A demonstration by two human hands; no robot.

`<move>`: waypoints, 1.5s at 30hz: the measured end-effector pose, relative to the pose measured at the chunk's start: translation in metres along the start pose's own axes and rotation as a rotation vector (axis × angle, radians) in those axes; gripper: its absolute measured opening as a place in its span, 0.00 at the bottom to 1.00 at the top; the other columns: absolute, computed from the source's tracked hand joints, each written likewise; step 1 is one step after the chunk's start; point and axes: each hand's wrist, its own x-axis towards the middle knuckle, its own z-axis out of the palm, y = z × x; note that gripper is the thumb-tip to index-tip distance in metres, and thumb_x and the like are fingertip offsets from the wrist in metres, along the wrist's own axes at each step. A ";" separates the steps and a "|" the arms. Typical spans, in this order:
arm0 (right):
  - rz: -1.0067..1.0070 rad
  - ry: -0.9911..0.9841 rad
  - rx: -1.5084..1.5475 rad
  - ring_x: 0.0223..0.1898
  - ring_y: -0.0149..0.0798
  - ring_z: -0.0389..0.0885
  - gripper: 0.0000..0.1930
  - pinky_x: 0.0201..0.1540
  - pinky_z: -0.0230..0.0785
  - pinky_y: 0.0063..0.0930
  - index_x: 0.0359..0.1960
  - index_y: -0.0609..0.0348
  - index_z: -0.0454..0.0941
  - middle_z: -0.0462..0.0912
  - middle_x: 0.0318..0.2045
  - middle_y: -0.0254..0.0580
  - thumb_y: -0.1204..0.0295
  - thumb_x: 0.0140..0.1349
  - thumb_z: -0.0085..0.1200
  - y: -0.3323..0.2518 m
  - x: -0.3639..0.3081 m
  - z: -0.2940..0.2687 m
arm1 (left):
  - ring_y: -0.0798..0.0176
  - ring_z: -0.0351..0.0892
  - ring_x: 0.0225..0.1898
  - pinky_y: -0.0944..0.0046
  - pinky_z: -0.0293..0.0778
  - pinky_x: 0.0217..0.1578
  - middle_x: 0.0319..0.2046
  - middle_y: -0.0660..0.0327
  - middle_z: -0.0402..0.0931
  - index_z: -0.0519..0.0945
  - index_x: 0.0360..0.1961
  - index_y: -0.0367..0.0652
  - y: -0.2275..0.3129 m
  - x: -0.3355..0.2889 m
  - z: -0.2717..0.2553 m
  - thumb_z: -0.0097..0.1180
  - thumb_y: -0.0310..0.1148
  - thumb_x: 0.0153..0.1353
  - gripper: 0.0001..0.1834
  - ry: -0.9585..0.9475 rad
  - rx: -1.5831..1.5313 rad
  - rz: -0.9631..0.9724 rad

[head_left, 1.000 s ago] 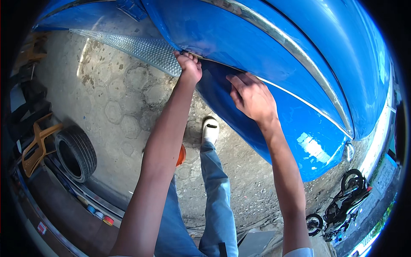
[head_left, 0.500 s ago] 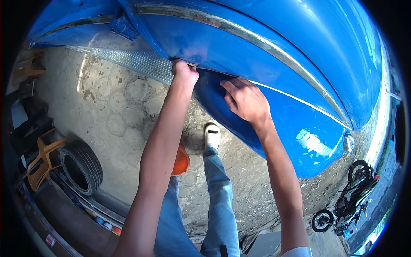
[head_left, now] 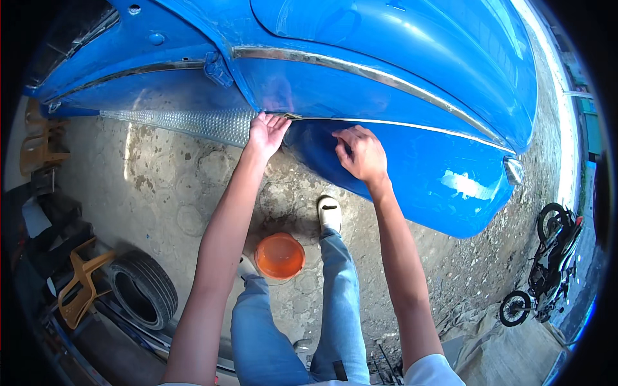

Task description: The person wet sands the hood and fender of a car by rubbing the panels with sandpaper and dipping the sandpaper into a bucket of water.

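A thin pale strip (head_left: 412,125) runs along the seam between a blue car body (head_left: 380,90) and its blue fender (head_left: 444,170). At the seam's left end, a short dark, yellowish-edged piece (head_left: 291,116) sticks out. My left hand (head_left: 268,132) is at that end, palm turned up and fingers stretched out beside the piece. Whether the fingertips touch it is hard to tell. Over the fender's upper part is my right hand (head_left: 362,154), fingers loosely curled and thumb apart, with nothing visible in it. Its fingertips are close to the fender, just below the strip.
A textured metal running board (head_left: 187,125) extends left from the fender. On the concrete floor, an orange bucket (head_left: 279,256) stands between my feet. A tyre (head_left: 143,289) and a tan plastic chair (head_left: 84,283) are at lower left. A motorcycle (head_left: 552,264) stands at right.
My left hand has turned from a closed grip at the seam to palm up with fingers extended. My right hand has come slightly away from the strip. The view has shifted, showing more of the bucket.
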 end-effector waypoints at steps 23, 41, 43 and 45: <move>1.333 0.258 1.203 0.50 0.35 0.81 0.32 0.45 0.76 0.31 0.71 0.55 0.65 0.79 0.57 0.44 0.63 0.69 0.61 -0.197 -0.319 0.207 | 0.64 0.79 0.55 0.49 0.77 0.53 0.55 0.61 0.79 0.75 0.65 0.47 -0.079 -0.200 -0.331 0.49 0.31 0.71 0.21 -0.252 1.111 -0.392; 0.943 0.289 0.388 0.46 0.53 0.85 0.08 0.53 0.77 0.40 0.37 0.64 0.87 0.86 0.41 0.53 0.74 0.56 0.66 -0.077 -0.472 0.398 | 0.58 0.75 0.52 0.61 0.71 0.58 0.52 0.56 0.74 0.79 0.53 0.45 -0.143 -0.098 -0.547 0.68 0.28 0.56 0.23 -0.100 1.819 0.348; 1.146 0.337 0.611 0.34 0.35 0.85 0.05 0.41 0.78 0.31 0.34 0.62 0.87 0.87 0.35 0.48 0.73 0.59 0.66 -0.078 -0.456 0.393 | 0.67 0.76 0.45 0.67 0.73 0.52 0.45 0.63 0.76 0.79 0.52 0.43 -0.122 -0.090 -0.539 0.64 0.23 0.59 0.19 -0.137 1.532 0.187; 1.185 0.399 0.614 0.29 0.27 0.82 0.05 0.37 0.76 0.26 0.35 0.63 0.87 0.86 0.26 0.39 0.74 0.61 0.66 -0.068 -0.486 0.381 | 0.71 0.77 0.45 0.70 0.73 0.52 0.43 0.66 0.77 0.78 0.51 0.41 -0.145 -0.109 -0.531 0.61 0.19 0.61 0.17 -0.189 1.556 0.171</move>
